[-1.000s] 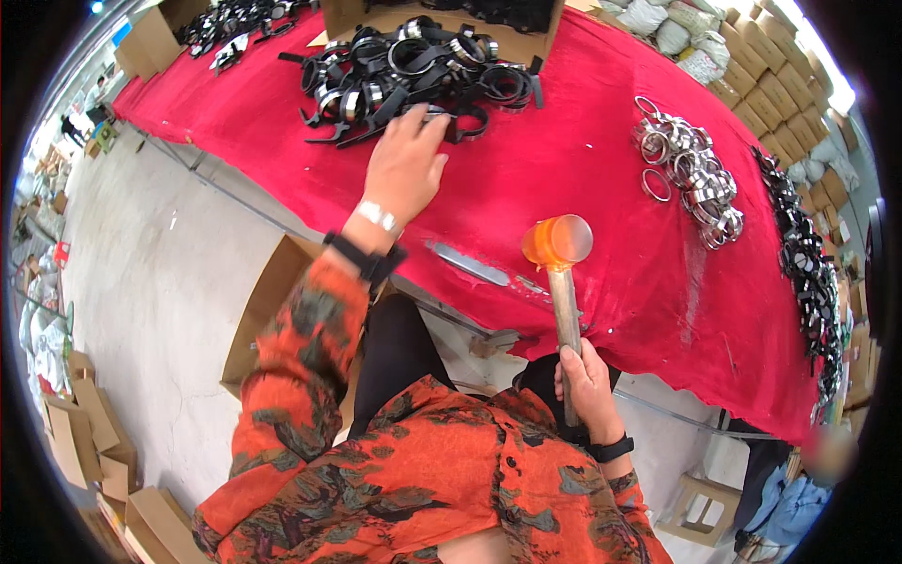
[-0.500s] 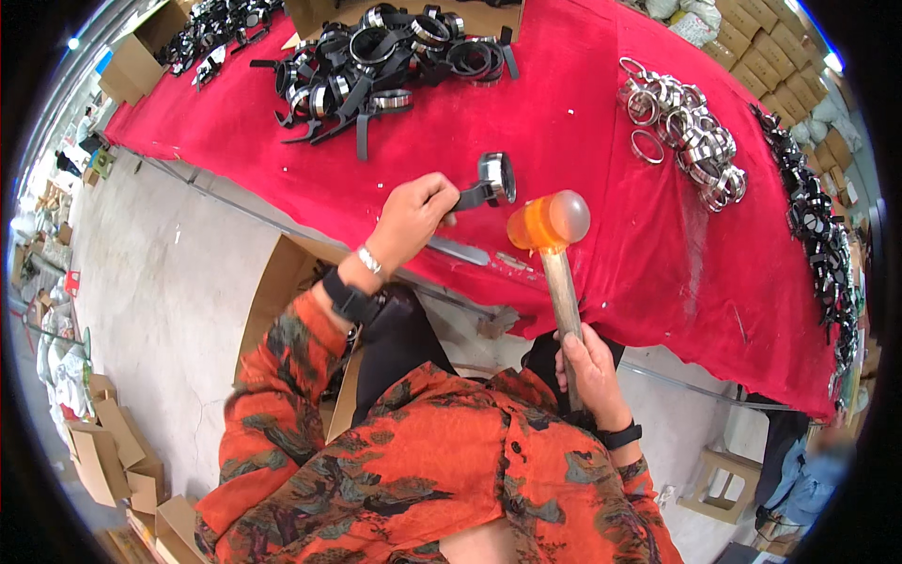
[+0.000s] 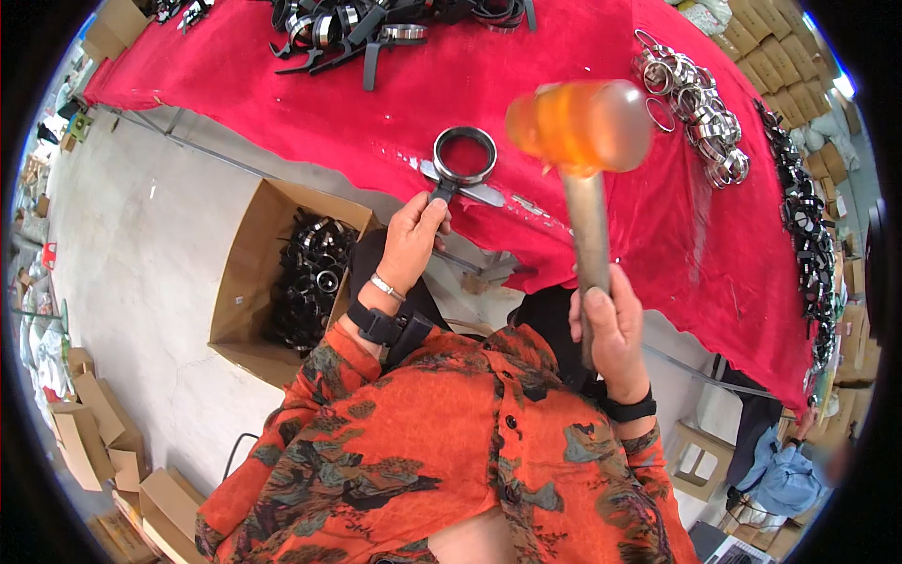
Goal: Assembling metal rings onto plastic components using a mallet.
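Note:
My left hand (image 3: 409, 240) pinches the short handle of a black-handled ring (image 3: 445, 191) with a silvery metal rim. The ring's round opening faces up, over the table's near edge. Under it lies a flat grey metal bar (image 3: 484, 195), partly hidden by the ring. In my right hand (image 3: 613, 329) is a mallet (image 3: 587, 221) with a wooden handle, gripped low. Its translucent orange head is raised to the right of the ring, apart from it and slightly blurred.
A red cloth (image 3: 366, 132) covers the table. At its far side lie a heap of black-handled rings (image 3: 343, 33) and, right, loose metal rings (image 3: 700, 117). More black pieces (image 3: 803, 216) line the right edge. A cardboard box (image 3: 235, 291) holding black-handled rings stands left of my legs.
The black-handled ring has come closer and turned from on edge to opening upward, above the bar. The mallet head has risen. My view has shifted, showing more of the box.

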The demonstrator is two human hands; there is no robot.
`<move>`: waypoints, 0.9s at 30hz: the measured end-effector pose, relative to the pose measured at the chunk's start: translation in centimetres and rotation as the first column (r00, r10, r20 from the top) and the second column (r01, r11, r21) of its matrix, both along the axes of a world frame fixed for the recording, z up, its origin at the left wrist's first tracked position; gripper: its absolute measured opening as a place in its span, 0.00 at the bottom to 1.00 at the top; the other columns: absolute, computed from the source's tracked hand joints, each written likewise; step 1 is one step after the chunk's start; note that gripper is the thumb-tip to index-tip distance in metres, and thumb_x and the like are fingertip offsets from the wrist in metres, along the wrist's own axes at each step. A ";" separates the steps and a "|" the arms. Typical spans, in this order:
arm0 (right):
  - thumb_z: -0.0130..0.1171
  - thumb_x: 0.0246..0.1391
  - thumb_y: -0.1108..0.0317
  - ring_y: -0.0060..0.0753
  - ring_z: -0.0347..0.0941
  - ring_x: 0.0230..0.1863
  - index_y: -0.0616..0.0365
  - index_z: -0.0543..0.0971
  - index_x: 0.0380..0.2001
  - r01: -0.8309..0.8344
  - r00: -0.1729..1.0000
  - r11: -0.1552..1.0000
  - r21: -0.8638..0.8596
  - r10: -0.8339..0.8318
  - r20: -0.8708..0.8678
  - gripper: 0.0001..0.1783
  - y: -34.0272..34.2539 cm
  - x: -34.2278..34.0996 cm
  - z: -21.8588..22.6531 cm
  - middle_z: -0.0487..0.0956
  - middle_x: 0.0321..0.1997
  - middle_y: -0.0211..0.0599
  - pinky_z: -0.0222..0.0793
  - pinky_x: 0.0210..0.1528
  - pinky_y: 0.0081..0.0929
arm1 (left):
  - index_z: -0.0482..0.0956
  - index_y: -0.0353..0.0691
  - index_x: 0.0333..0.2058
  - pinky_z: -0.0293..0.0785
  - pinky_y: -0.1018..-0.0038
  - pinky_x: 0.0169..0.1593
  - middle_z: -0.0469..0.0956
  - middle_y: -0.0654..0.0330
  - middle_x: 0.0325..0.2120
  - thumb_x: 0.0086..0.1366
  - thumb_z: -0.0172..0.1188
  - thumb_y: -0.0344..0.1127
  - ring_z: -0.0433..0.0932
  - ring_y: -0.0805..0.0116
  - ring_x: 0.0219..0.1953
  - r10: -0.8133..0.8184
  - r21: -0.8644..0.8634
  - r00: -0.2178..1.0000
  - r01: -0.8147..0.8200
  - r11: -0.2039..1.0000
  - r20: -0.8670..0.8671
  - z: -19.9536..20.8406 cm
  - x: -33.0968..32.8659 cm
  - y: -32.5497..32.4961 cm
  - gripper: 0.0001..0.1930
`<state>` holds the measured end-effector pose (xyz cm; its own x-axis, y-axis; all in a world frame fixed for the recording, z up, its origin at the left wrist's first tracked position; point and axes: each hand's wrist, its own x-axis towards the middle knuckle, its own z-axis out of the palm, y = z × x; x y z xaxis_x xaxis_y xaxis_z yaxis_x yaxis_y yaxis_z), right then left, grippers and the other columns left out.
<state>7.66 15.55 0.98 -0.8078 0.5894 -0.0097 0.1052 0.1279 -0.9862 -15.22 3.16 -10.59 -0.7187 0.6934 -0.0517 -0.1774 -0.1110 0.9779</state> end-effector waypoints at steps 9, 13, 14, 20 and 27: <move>0.51 0.62 0.60 0.16 0.66 0.19 0.61 0.72 0.40 -0.020 0.935 0.999 0.050 0.001 0.355 0.14 0.5 -0.8 1.5 0.69 0.18 0.26 0.61 0.21 0.18 | 0.72 0.39 0.28 0.64 0.82 0.23 0.71 0.67 0.20 0.69 0.50 0.45 0.68 0.82 0.23 -0.017 -0.053 0.996 0.013 0.999 -0.089 -0.2 -0.3 0.2 0.16; 0.52 0.61 0.62 0.28 0.68 0.18 0.62 0.71 0.41 -0.093 0.985 0.965 0.244 0.053 0.165 0.13 -0.4 -1.6 2.6 0.70 0.18 0.34 0.64 0.22 0.24 | 0.71 0.38 0.28 0.64 0.79 0.26 0.70 0.67 0.19 0.69 0.50 0.44 0.67 0.80 0.22 0.012 -0.073 0.992 -0.022 0.997 -0.129 0.4 -0.3 0.1 0.16; 0.52 0.61 0.62 0.28 0.68 0.18 0.62 0.71 0.41 -0.102 0.984 0.965 0.243 0.062 0.167 0.13 -0.4 -2.1 2.2 0.70 0.18 0.34 0.64 0.22 0.24 | 0.71 0.37 0.28 0.65 0.79 0.27 0.70 0.67 0.18 0.69 0.50 0.44 0.67 0.79 0.22 0.018 -0.047 0.988 -0.025 0.999 -0.151 0.5 -0.2 0.1 0.16; 0.52 0.60 0.62 0.53 0.66 0.19 0.62 0.67 0.31 -0.183 0.969 0.651 0.737 -0.009 0.249 0.13 0.9 -5.2 -1.1 0.69 0.19 0.48 0.65 0.23 0.36 | 0.71 0.36 0.27 0.67 0.77 0.29 0.71 0.64 0.18 0.69 0.50 0.43 0.69 0.77 0.23 0.000 -0.100 0.985 -0.017 0.995 -0.175 1.1 -0.1 0.7 0.16; 0.51 0.62 0.58 0.19 0.65 0.17 0.60 0.68 0.34 -0.045 0.993 0.995 0.089 0.034 0.117 0.15 -0.7 -5.4 3.9 0.68 0.18 0.31 0.61 0.19 0.22 | 0.71 0.36 0.27 0.67 0.75 0.29 0.71 0.64 0.18 0.68 0.51 0.44 0.70 0.75 0.22 0.057 -0.105 0.976 -0.080 0.991 -0.208 0.8 -0.3 -0.3 0.16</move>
